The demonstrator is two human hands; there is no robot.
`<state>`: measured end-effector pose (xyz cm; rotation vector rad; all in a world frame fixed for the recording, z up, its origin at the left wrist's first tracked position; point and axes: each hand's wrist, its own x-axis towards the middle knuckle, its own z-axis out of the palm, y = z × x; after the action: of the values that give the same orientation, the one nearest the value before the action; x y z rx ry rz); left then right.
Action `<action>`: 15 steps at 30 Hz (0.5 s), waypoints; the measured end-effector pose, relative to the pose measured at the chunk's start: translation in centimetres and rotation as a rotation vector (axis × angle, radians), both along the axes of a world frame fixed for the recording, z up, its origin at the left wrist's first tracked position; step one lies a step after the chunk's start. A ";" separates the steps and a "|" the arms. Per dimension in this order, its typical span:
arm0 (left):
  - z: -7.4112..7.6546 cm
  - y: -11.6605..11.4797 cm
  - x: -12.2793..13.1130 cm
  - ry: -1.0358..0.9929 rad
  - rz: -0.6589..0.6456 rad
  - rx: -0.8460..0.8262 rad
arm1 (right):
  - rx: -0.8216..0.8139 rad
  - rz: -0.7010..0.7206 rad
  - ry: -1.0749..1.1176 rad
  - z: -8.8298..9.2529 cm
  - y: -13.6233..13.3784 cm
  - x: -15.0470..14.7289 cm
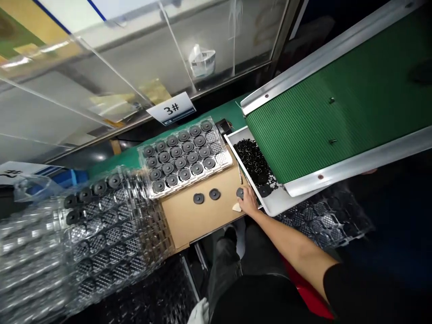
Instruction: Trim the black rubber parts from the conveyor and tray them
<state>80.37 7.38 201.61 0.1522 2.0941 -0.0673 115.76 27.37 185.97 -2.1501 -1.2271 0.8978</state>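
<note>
My right hand (249,201) is bare and closed on a dark round disc (240,193) at the right end of the brown board (189,220). A small pale piece (237,207) lies beside its fingers. Two more dark discs (199,198) (214,194) lie flat on the board. Behind them a clear tray (221,158) holds several discs in its pockets; a few pockets at its right end have none. Low in the picture, what looks like my left hand (199,312) in a white glove hangs by my leg; its fingers are too unclear to read.
A white bin (275,207) of small black parts sits under the end of a green conveyor (310,112), which carries two small pieces. Stacked clear trays (101,238) fill the left. A "3#" sign (172,109) stands behind the disc tray. More trays (324,216) lie lower right.
</note>
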 end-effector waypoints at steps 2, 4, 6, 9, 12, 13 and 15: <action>-0.2 0.0 -0.2 -0.019 0.024 0.006 | 0.008 0.010 -0.003 0.1 -0.1 -0.1; -0.4 0.5 -0.6 -0.048 0.015 0.003 | 0.020 0.010 -0.005 1.2 -0.6 -0.5; -0.8 1.5 -1.1 -0.081 0.005 -0.001 | 0.039 0.017 0.004 3.1 -1.4 -0.9; -1.7 3.5 -1.8 -0.121 0.006 0.000 | 0.064 0.026 0.020 6.6 -3.0 -0.2; -2.9 5.7 -2.7 -0.146 0.010 0.014 | 0.045 -0.103 -0.031 8.3 -3.9 3.3; -3.3 6.3 -3.1 -0.152 0.011 0.023 | 0.023 -0.176 -0.059 8.2 -3.8 5.0; -3.7 7.4 -3.8 -0.157 0.013 0.049 | -0.042 -0.302 -0.094 6.9 -2.6 8.6</action>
<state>76.59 14.81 197.90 0.1689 1.9403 0.0041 124.34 24.72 192.84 -2.3532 -0.8976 0.7059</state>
